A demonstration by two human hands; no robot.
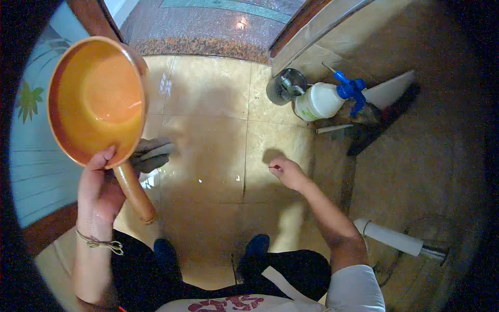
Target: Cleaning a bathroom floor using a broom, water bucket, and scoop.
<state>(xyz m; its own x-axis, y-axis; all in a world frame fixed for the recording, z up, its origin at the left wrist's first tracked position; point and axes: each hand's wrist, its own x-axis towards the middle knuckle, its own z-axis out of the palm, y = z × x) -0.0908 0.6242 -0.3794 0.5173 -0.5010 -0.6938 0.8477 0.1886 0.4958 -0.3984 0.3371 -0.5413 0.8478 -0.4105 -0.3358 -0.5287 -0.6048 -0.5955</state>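
Note:
An orange dipper (96,78) with a deep round bowl and a stubby handle is held up at the left, the bowl's inside facing me. My left hand (101,187) grips it where the bowl meets the handle, with the thumb over the rim. The bowl's inside looks wet and shiny. My right hand (287,173) is closed above the tiled floor (208,130), right of the middle. A thin dark bit shows at its fingers; what it is, I cannot make out.
A white bottle with a blue pump top (319,101) and a dark cylindrical container (286,86) stand by the right wall. Grey cloth-like material (153,154) lies behind the dipper. A speckled stone threshold (202,48) crosses the doorway. A white tube (392,238) lies at lower right.

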